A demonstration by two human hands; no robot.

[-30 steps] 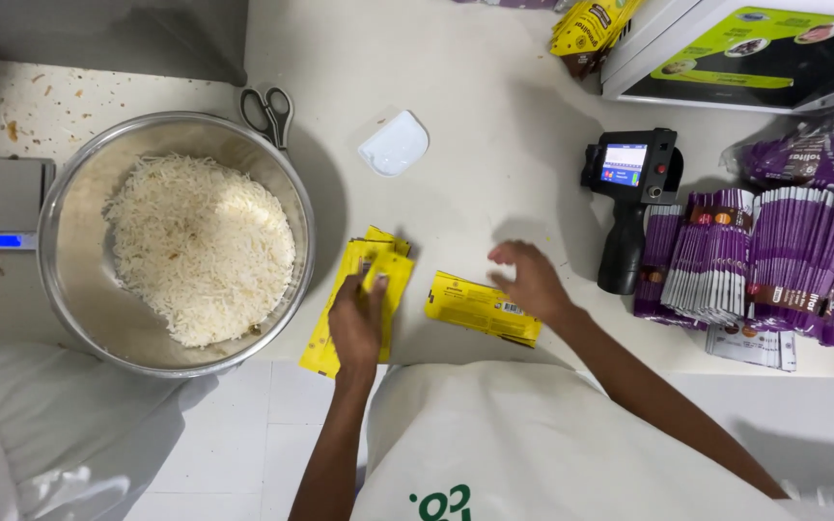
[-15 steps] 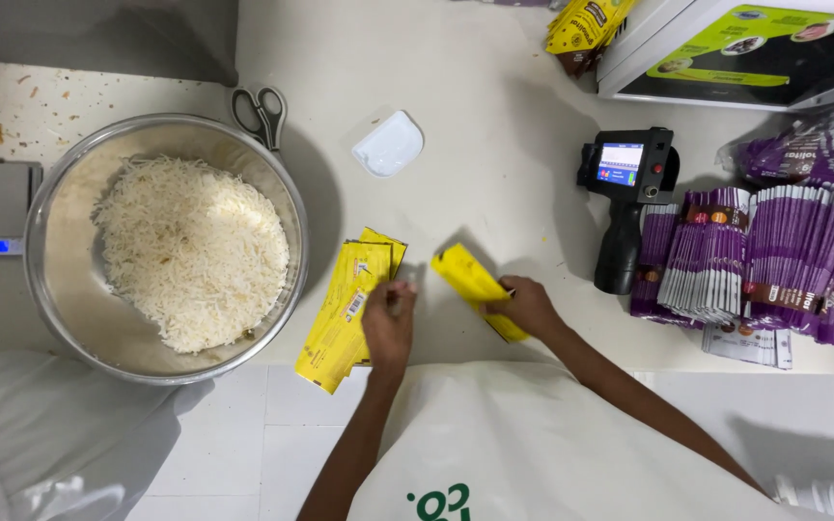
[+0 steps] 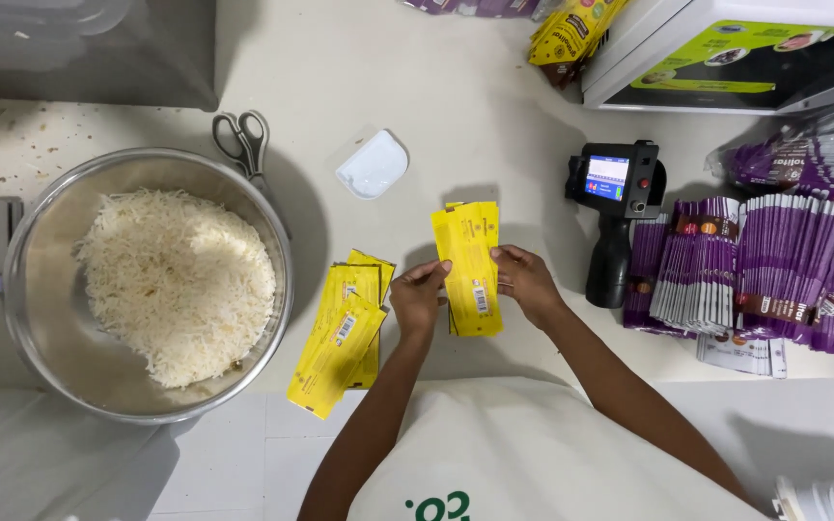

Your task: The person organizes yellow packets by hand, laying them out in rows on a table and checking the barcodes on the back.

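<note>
Yellow packets (image 3: pixel 470 265), white rice (image 3: pixel 176 280) in silver bowl (image 3: pixel 45 333), purple sachets (image 3: pixel 755 275).

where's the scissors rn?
In the head view, the scissors lie on the white table at upper left, their blades tucked behind the far rim of the steel bowl of rice, left of the small white scoop.
</note>
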